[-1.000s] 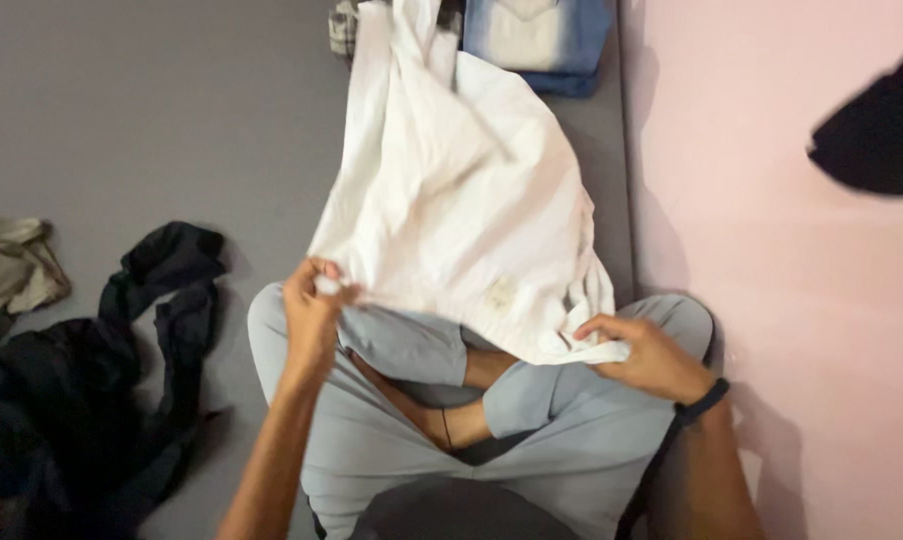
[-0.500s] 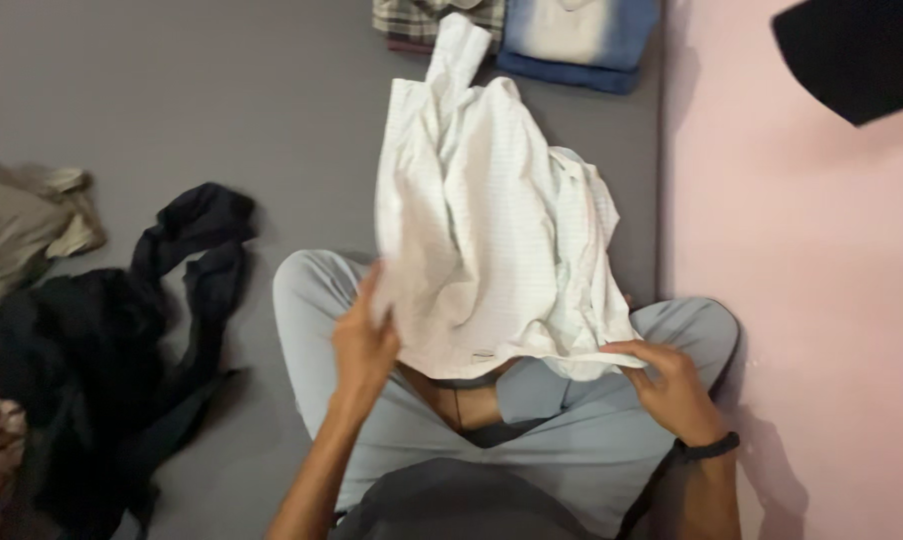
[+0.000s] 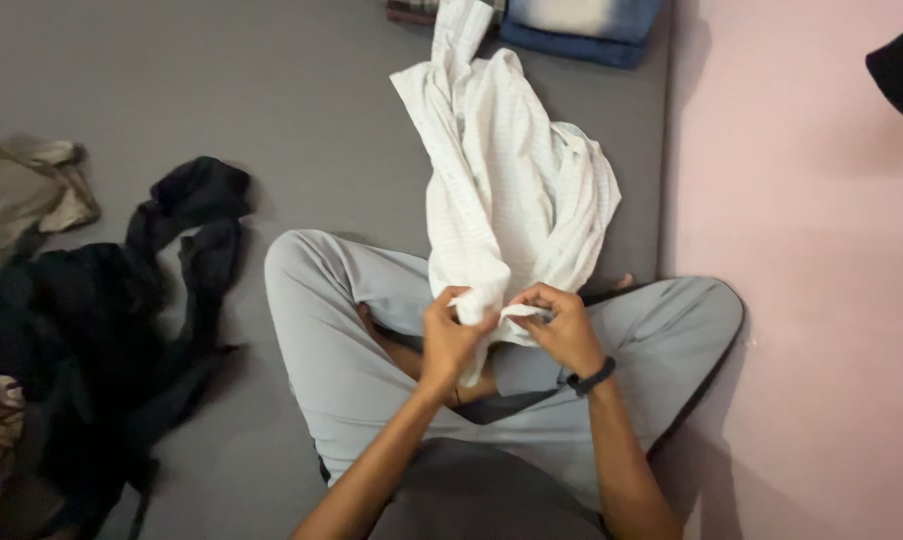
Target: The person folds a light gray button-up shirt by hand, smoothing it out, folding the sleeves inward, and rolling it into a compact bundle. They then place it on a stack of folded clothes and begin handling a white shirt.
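In the head view, a person sat cross-legged on the grey floor (image 3: 302, 110) beside the pink wall (image 3: 802, 250), apparently gathering a white shirt (image 3: 517, 190) that trailed from their lap toward the floor's far edge. The left hand (image 3: 450, 338) and right hand (image 3: 564, 327), nearly touching, each pinched its near hem closed. Next would call for evening those edges. Dark clothes (image 3: 102, 310) lay near the left edge.
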